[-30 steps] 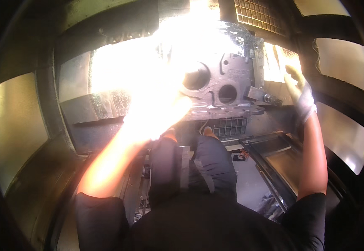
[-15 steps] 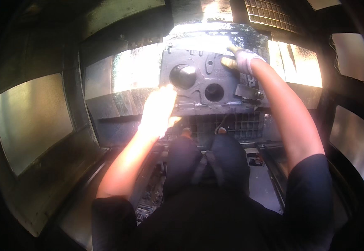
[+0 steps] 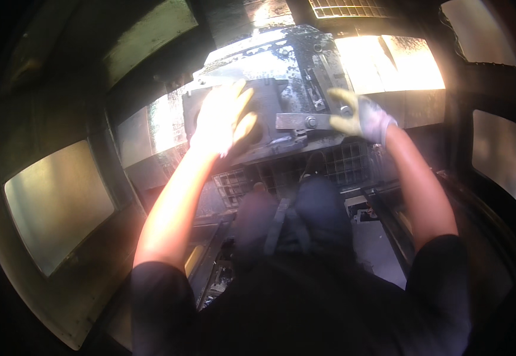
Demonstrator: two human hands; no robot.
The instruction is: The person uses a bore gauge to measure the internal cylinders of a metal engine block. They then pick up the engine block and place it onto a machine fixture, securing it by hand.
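My left hand (image 3: 223, 121), in a pale glove bright with glare, is over a grey metal casting (image 3: 265, 95). Its fingers are stretched out; I cannot tell whether they press on it. The hand and glare hide much of the casting's round openings. To the right, a flat metal clamp bar (image 3: 292, 121) with a bolt (image 3: 311, 122) lies across the casting's near right corner. My right hand (image 3: 361, 118), gloved in white and yellow, is at the bar's right end, thumb and forefinger apart. Whether it touches the bar is unclear.
A speckled metal fixture (image 3: 275, 56) carries the casting. Below its front edge runs a metal grating (image 3: 344, 163) by my feet. Dark walls with a frosted window (image 3: 62, 202) enclose the left side; sunlit metal plates (image 3: 391, 62) lie at the right.
My view has shifted, so the casting appears farther left. My right hand has come down from the casting's upper right to the bar's end. My left hand has moved from the casting's left edge over it.
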